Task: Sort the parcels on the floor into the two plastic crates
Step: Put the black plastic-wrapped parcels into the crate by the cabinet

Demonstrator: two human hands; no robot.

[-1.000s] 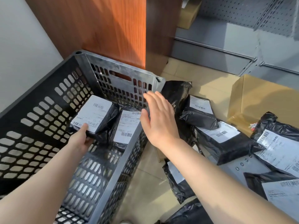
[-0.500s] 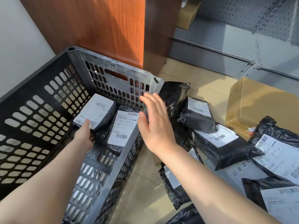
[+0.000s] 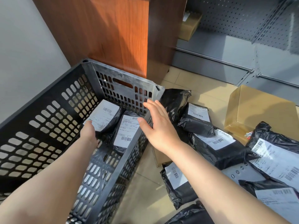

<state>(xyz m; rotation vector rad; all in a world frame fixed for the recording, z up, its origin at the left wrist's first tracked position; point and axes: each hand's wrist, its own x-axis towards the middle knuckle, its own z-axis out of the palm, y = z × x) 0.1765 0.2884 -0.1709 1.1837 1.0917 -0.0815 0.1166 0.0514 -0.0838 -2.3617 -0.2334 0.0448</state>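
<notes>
A dark grey perforated plastic crate (image 3: 48, 110) stands on the floor at the left. Two black parcels with white labels lie inside it, side by side against the far wall. My left hand (image 3: 88, 134) reaches into the crate and holds the near corner of the left parcel (image 3: 105, 115), thumb on its label; the fingers are hidden beneath. The second parcel (image 3: 127, 131) lies just to its right. My right hand (image 3: 159, 126) hovers with spread, straight fingers over the crate's right rim, holding nothing. Several black parcels (image 3: 216, 143) lie piled on the floor to the right.
A brown cardboard box (image 3: 258, 110) sits behind the parcel pile, and a small flat carton (image 3: 160, 158) lies partly under it. A wooden cabinet (image 3: 113, 38) stands right behind the crate. Grey metal shelving (image 3: 226, 50) with another carton (image 3: 191, 25) fills the back right.
My left hand has eased its parcel slightly farther into the crate, next to the second one. My right hand stays spread above the rim. The view has shifted a little.
</notes>
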